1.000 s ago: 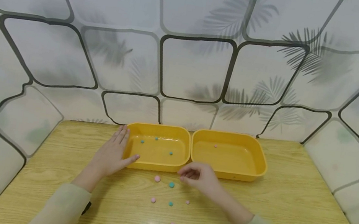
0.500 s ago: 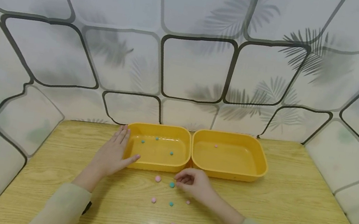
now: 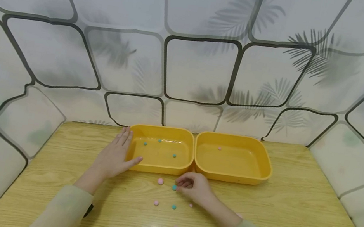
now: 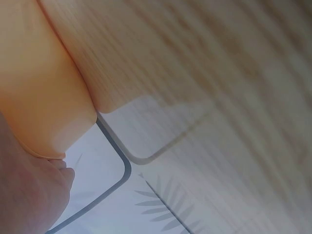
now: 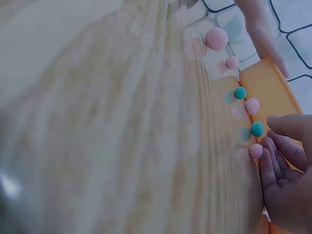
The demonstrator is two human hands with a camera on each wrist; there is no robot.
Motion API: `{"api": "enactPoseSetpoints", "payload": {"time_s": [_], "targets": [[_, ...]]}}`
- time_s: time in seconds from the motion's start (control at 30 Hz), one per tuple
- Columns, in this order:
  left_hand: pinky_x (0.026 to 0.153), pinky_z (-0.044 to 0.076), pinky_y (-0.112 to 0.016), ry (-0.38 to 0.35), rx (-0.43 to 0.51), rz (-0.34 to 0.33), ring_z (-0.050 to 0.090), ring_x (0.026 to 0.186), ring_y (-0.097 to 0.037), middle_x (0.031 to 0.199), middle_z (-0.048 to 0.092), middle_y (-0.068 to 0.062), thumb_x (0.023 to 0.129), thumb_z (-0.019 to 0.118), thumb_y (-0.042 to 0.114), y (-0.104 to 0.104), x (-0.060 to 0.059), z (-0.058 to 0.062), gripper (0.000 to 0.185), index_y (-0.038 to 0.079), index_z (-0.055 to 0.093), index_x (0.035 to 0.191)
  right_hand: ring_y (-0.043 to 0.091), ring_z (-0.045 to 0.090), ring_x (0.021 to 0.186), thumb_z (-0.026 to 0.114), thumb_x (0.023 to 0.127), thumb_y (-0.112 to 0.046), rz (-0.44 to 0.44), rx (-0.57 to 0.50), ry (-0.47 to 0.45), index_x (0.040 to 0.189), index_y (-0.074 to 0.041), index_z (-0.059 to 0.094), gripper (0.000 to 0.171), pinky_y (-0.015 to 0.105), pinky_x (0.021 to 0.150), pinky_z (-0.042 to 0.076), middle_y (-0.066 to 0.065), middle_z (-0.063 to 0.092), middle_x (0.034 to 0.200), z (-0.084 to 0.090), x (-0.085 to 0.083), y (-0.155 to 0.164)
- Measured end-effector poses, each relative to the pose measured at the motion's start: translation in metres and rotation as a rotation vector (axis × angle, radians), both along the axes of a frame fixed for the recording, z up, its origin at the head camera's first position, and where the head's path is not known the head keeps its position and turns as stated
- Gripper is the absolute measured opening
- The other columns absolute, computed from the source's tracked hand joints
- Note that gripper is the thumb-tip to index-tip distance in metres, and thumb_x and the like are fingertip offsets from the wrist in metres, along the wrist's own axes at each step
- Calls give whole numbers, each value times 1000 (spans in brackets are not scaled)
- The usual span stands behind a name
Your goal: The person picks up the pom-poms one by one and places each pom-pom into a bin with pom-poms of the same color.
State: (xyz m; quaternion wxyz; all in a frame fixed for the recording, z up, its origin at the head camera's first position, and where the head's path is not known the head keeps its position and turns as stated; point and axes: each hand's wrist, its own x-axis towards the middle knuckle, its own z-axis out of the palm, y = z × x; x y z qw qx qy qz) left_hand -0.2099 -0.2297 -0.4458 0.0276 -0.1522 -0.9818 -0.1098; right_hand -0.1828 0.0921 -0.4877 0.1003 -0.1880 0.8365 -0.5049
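Observation:
My left hand rests with straight fingers along the left end of the left yellow tray, thumb over its near rim. In the left wrist view, fingertips show at the end of the tray's wall. My right hand is low over the table in front of the trays, fingers loosely bent. A teal ball lies right at its fingertips; in the right wrist view this teal ball sits just beyond the parted thumb and fingers. A small pink ball lies below that hand.
Inside the left tray are a few teal balls; the right yellow tray holds one pink ball. Another teal ball and several pink balls lie on the wooden table. A patterned backdrop stands behind.
My right hand has moved down and slightly left from the gap between the trays to the teal ball on the table. The left hand has stayed in place.

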Motion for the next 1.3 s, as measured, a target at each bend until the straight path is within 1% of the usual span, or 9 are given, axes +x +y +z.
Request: {"api": "enactPoseSetpoints", "payload": {"time_s": [0.3,0.53,0.77,0.93,1.3], "targets": [[135,16,-56,8,-5,-4,7,165,-46,175,7,-30,104,56,57,-1,-2,-3,101,-13,13,164,9,68,81,85,89,-7,-10,69,53,99,-3,78,13,14,71,56,4,75,92,2,4,-5],[135,17,-56,11,-6,-6,7,165,-46,175,8,-30,104,55,59,-1,-1,-3,102,-13,14,164,6,66,77,88,85,-7,-34,100,81,96,-6,79,15,15,68,57,2,75,89,4,7,-9],[135,17,-57,10,2,-7,8,164,-47,175,9,-31,104,57,56,-1,0,-3,101,-14,14,163,3,63,74,90,84,-10,-64,154,90,94,-9,80,14,15,67,56,-3,73,85,5,9,-12],[135,17,-57,16,-4,-8,9,164,-47,174,10,-32,104,57,55,0,0,-2,100,-14,16,163,1,62,72,89,85,-9,-64,167,116,92,-10,80,12,16,65,56,-3,73,83,6,9,-14],[135,17,-56,12,-1,-6,8,165,-46,175,9,-31,105,57,55,1,0,-1,100,-14,14,163,2,62,73,88,86,-7,-56,147,112,92,-9,80,11,15,66,56,-2,72,85,6,10,-12]]}}
